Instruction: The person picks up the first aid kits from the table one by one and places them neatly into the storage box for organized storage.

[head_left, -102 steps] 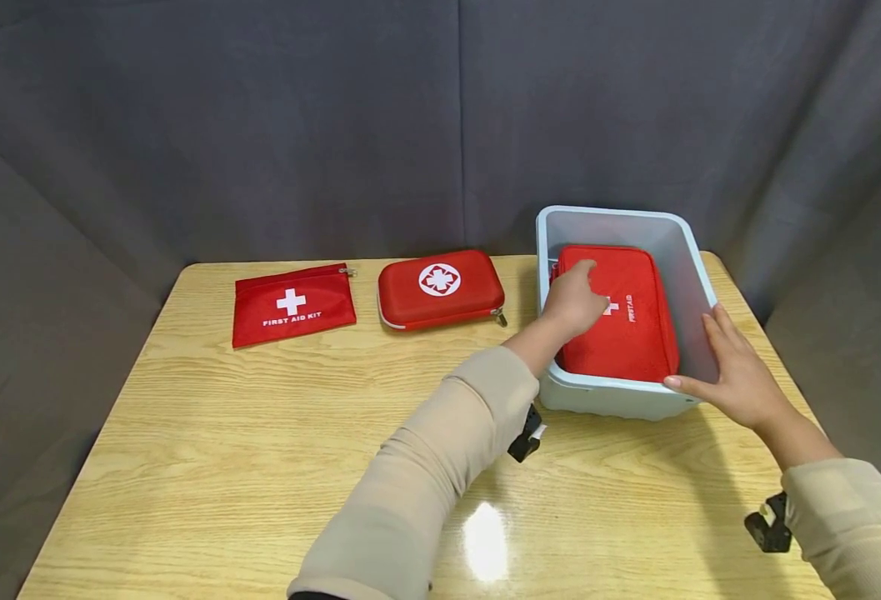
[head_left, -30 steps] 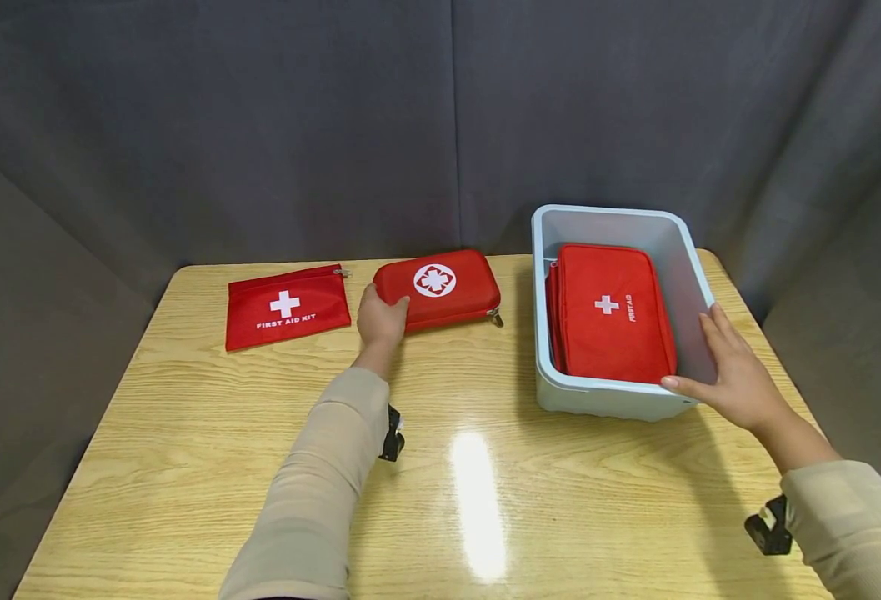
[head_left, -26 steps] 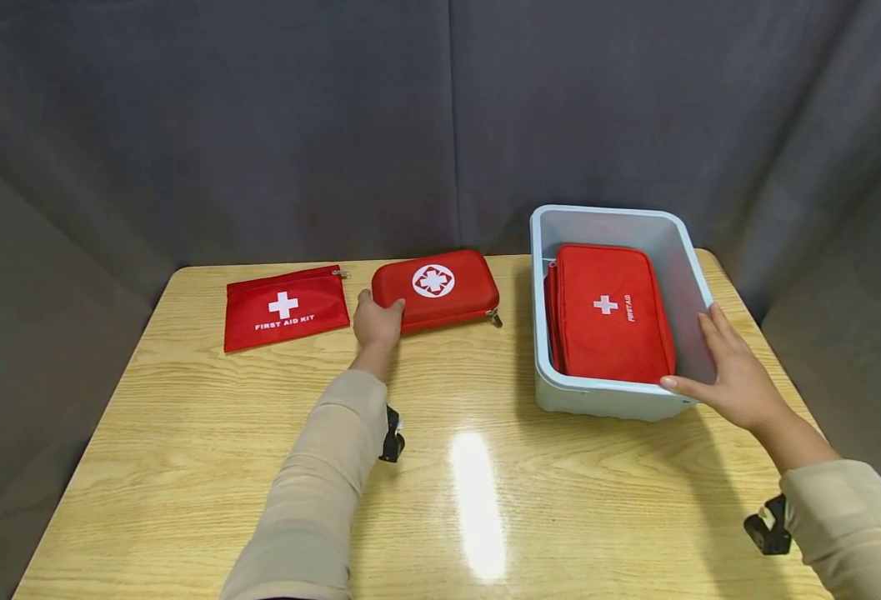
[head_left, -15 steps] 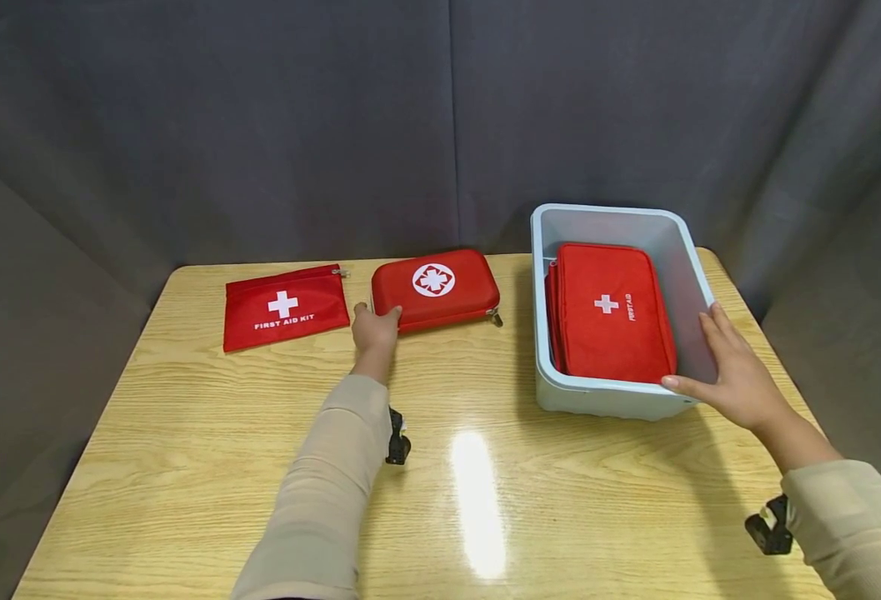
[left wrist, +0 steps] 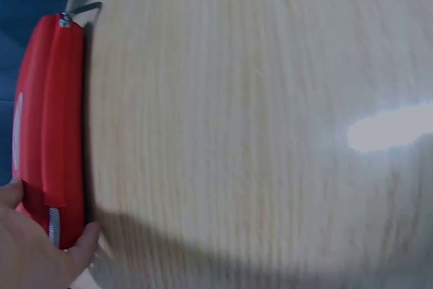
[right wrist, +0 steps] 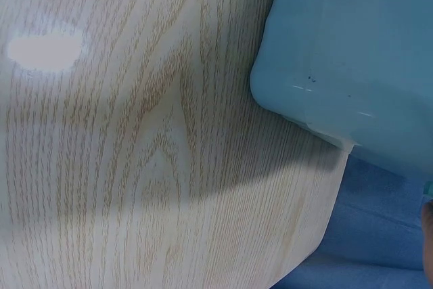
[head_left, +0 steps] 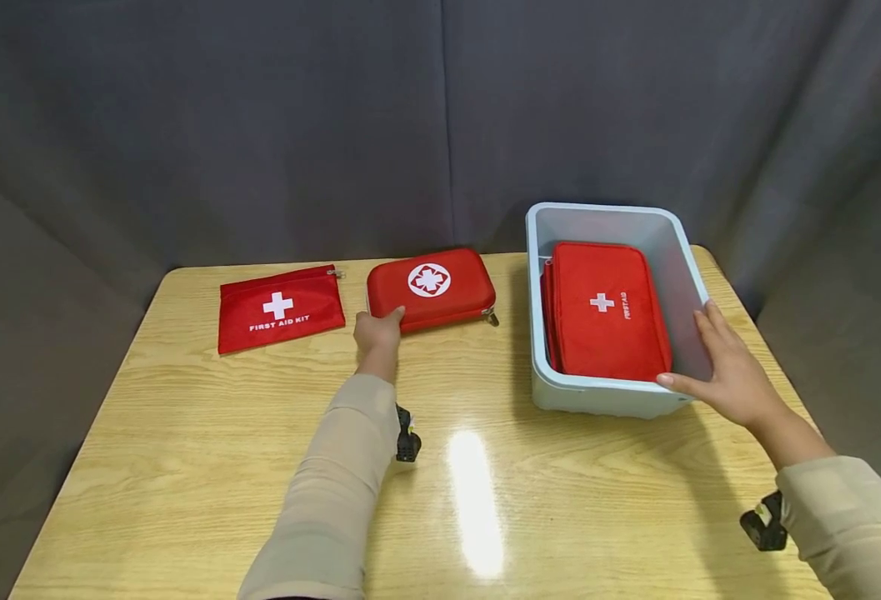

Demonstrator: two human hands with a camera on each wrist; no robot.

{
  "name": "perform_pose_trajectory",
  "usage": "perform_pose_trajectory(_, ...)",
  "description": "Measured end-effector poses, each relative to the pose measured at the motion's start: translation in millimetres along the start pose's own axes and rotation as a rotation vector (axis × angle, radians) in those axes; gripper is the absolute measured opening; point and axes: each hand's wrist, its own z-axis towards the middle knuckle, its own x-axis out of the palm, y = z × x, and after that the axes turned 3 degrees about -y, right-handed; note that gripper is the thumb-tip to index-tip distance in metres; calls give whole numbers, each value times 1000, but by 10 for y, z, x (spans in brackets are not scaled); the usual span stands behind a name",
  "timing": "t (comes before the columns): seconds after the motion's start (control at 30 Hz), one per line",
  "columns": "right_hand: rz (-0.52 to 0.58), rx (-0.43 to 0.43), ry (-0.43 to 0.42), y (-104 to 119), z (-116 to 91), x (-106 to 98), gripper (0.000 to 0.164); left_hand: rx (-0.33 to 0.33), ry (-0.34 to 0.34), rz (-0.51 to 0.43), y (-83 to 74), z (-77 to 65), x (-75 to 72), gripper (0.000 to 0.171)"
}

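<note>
My left hand [head_left: 377, 333] grips the front left end of a red hard zip case [head_left: 432, 292] with a white emblem; the case lies on the table. In the left wrist view, digits of the left hand [left wrist: 34, 248] sit on both sides of the end of the case [left wrist: 51, 126], near its zip. My right hand [head_left: 736, 375] rests spread across the front right corner of a pale blue bin [head_left: 613, 398], thumb on the front rim and fingers along the right rim. Inside the bin lies a red "FIRST AID" bag [head_left: 613, 342].
A flat red "FIRST AID KIT" pouch [head_left: 282, 310] lies left of the case. Another red item [head_left: 549, 317] shows partly beneath the bag in the bin. The wooden table [head_left: 185, 467] ends at a dark curtain [head_left: 297, 125] behind.
My left hand has left the bin and come leftward to the red case, then shifted slightly toward its near edge. The right hand has stayed at the bin's corner.
</note>
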Motion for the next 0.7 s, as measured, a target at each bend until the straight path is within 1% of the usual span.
perform_pose_trajectory(0.03,-2,1,0,1,1,-2,96,-21,-3,-15,-12,-7,6,68)
perform_pose_trajectory(0.1,-3,7,4,1,3,-5,96,-75,-1,-86,-35,-9,20,67)
perform_pose_trajectory(0.2,-3,15,9,3,12,-3,97,-192,28,-253,-58,21,45,66)
perform_pose_trajectory(0.27,-3,17,12,5,15,-3,97,-271,62,-355,-67,34,47,71)
perform_pose_trajectory(0.37,-8,23,18,13,17,-1,97,-355,97,-429,-57,54,54,75)
perform_pose_trajectory(0.4,-9,26,20,15,17,0,97,-369,97,-438,-48,69,68,76)
perform_pose_trajectory(0.5,-12,41,26,28,15,-4,98,-374,73,-449,13,150,145,77)
perform_pose_trajectory(0.53,-10,41,26,31,14,-5,97,-360,57,-462,89,250,215,79)
perform_pose_trajectory(0.57,-8,39,25,32,15,-6,97,-357,54,-477,102,265,237,81)
perform_pose_trajectory(0.63,-4,31,19,31,13,-12,96,-350,58,-507,106,259,262,83)
perform_pose_trajectory(0.7,1,17,14,29,11,-13,96,-339,62,-545,70,191,251,86)
